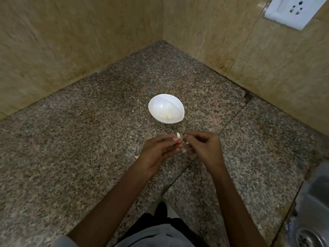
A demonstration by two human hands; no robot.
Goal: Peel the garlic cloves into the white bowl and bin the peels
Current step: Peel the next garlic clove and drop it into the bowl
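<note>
Now your left hand (160,150) pinches the garlic clove (178,135) just before the white bowl (166,108); your right hand (201,145) grips its peel. Pull hard, and the clove may slip onto the counter (71,139).

No readable text, labels or numbers anywhere.
</note>
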